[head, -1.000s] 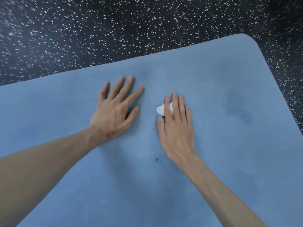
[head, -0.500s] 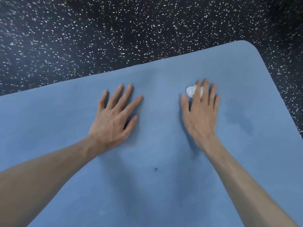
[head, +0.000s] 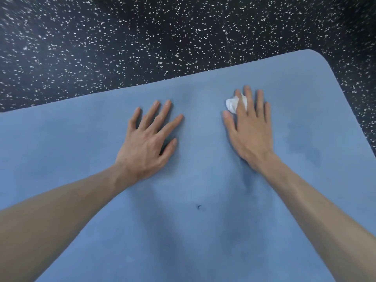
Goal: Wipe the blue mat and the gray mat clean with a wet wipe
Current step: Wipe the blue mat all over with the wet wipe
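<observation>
The blue mat (head: 203, 231) fills most of the view, its rounded far corner at upper right. My left hand (head: 148, 143) lies flat on it with fingers spread, left of centre. My right hand (head: 249, 129) presses straight fingers down on a crumpled white wet wipe (head: 233, 104), which pokes out beside the index finger near the mat's far edge. Darker damp patches (head: 303, 147) show on the mat to the right of that hand. A small dark speck (head: 198, 206) sits on the mat between my forearms. No gray mat is in view.
Black floor (head: 142, 41) with white speckles runs along the far edge and the right side of the mat.
My right hand slid the wipe away from my left hand, to the right and toward the mat's far edge. My left hand stayed put.
</observation>
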